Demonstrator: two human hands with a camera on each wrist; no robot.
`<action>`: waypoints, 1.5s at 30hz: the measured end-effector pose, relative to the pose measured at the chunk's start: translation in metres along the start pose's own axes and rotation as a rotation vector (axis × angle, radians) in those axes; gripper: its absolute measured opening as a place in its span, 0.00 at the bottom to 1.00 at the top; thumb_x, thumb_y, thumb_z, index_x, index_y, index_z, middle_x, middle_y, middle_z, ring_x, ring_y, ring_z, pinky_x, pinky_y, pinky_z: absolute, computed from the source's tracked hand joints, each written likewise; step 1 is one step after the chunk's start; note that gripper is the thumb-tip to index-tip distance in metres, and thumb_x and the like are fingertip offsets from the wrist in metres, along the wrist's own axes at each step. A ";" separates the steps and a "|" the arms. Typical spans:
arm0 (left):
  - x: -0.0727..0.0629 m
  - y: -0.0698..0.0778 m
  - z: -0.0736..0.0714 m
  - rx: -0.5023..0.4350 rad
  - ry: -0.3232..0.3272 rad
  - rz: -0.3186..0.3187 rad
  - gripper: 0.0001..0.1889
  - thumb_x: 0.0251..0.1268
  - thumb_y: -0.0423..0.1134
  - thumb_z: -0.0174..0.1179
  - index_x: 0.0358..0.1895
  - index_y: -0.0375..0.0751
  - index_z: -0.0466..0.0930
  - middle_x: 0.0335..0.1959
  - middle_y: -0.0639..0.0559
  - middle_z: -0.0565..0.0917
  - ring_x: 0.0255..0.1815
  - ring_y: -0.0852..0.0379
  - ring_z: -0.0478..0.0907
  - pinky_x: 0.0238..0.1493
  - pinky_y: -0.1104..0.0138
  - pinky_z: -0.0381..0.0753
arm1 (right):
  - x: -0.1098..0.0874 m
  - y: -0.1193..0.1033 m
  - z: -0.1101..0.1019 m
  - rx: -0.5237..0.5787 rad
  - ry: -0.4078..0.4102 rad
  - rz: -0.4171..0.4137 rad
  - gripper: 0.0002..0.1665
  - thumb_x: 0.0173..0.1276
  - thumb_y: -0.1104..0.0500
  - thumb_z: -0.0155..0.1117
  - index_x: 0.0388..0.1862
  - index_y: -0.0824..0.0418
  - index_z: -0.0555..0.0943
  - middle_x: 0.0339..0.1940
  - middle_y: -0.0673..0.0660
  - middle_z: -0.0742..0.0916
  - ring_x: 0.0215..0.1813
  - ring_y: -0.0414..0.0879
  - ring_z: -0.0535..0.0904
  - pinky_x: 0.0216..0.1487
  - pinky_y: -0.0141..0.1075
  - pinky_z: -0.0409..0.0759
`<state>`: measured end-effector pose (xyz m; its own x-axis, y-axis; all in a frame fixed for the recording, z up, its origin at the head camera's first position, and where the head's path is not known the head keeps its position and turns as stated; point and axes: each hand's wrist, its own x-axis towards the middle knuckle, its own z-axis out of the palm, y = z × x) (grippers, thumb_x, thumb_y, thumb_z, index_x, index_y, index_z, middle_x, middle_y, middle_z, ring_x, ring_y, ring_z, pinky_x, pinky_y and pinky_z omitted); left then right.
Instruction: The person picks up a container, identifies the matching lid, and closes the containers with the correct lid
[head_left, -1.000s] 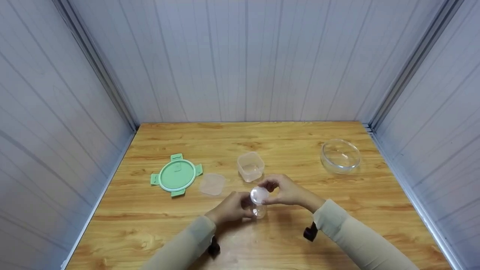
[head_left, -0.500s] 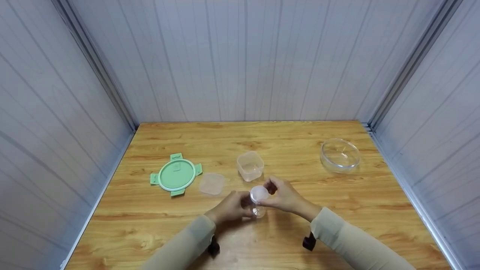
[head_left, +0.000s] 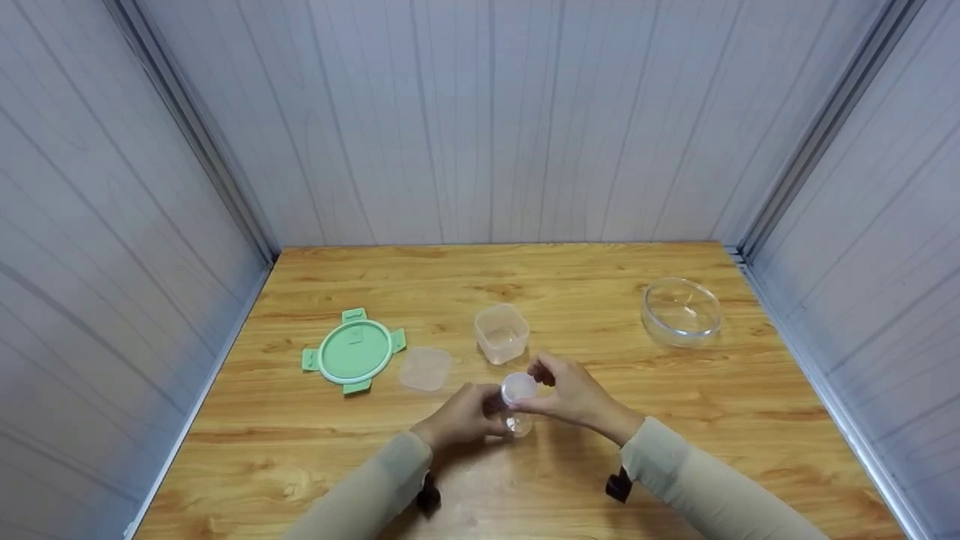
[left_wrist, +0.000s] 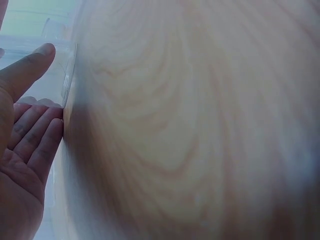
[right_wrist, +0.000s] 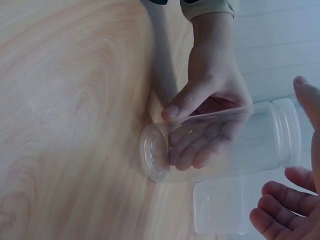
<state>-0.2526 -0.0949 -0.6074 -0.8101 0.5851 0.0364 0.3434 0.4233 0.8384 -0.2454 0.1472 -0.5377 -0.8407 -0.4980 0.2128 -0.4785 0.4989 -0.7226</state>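
A tall clear plastic jar (head_left: 518,426) stands upright on the wooden table, capped by a translucent white lid (head_left: 519,387). My left hand (head_left: 463,415) grips the jar body from the left. In the right wrist view, the left thumb and fingers show around the lower half of the jar (right_wrist: 257,145). My right hand (head_left: 577,397) is at the lid, its thumb at the near edge and its curled fingers at the right side. The right wrist view puts thumb and index finger on opposite sides of the lid (right_wrist: 290,132); exact finger contact is hard to see.
A square translucent container (head_left: 502,334) stands just behind the jar, with a flat square lid (head_left: 425,369) left of it. Farther left lies a green round lid (head_left: 355,351) with clip tabs. A round glass bowl (head_left: 681,313) stands at the right. Panel walls enclose the table.
My right hand has turned slightly around the lid, its fingers drawing back to the right and its thumb sliding left along the near edge. My left hand and the jar stay put.
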 end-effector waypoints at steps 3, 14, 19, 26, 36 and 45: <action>0.000 -0.001 0.000 0.003 0.000 0.004 0.19 0.58 0.37 0.82 0.52 0.41 0.88 0.43 0.48 0.92 0.43 0.59 0.86 0.52 0.67 0.87 | 0.002 0.001 -0.003 0.021 -0.032 -0.010 0.29 0.63 0.44 0.85 0.50 0.62 0.83 0.42 0.56 0.89 0.45 0.56 0.85 0.50 0.45 0.86; 0.000 -0.002 0.000 -0.003 -0.003 0.007 0.20 0.58 0.37 0.83 0.53 0.42 0.89 0.45 0.50 0.93 0.44 0.61 0.87 0.53 0.69 0.85 | 0.010 0.011 -0.013 0.182 -0.177 -0.058 0.36 0.63 0.57 0.84 0.68 0.68 0.83 0.59 0.65 0.89 0.54 0.48 0.84 0.61 0.48 0.86; 0.000 -0.002 0.001 0.008 0.004 0.011 0.21 0.57 0.38 0.83 0.53 0.41 0.89 0.45 0.54 0.93 0.44 0.65 0.84 0.51 0.71 0.83 | 0.012 0.015 -0.015 0.238 -0.227 -0.088 0.36 0.65 0.59 0.81 0.71 0.68 0.81 0.61 0.66 0.89 0.56 0.46 0.84 0.61 0.51 0.87; 0.000 -0.001 0.001 0.003 0.003 -0.001 0.22 0.57 0.38 0.84 0.54 0.41 0.89 0.48 0.53 0.94 0.48 0.64 0.86 0.56 0.70 0.84 | 0.012 0.016 -0.016 0.228 -0.258 -0.103 0.35 0.64 0.61 0.76 0.71 0.68 0.82 0.64 0.66 0.88 0.58 0.48 0.84 0.62 0.43 0.85; -0.001 -0.001 0.001 -0.004 0.002 -0.006 0.22 0.59 0.38 0.82 0.56 0.42 0.89 0.49 0.53 0.93 0.50 0.62 0.87 0.59 0.68 0.85 | 0.010 0.018 -0.014 0.240 -0.198 -0.054 0.30 0.61 0.61 0.83 0.61 0.69 0.85 0.55 0.66 0.90 0.52 0.48 0.84 0.59 0.47 0.86; -0.001 -0.001 0.001 -0.001 -0.004 0.003 0.22 0.60 0.36 0.81 0.57 0.39 0.88 0.50 0.50 0.93 0.50 0.60 0.88 0.58 0.68 0.86 | 0.008 0.013 -0.008 0.206 -0.141 -0.016 0.27 0.59 0.58 0.87 0.52 0.66 0.84 0.48 0.62 0.90 0.46 0.45 0.82 0.53 0.39 0.83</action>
<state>-0.2518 -0.0950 -0.6086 -0.8074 0.5888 0.0365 0.3447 0.4207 0.8391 -0.2607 0.1555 -0.5402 -0.7825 -0.6063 0.1421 -0.4177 0.3418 -0.8418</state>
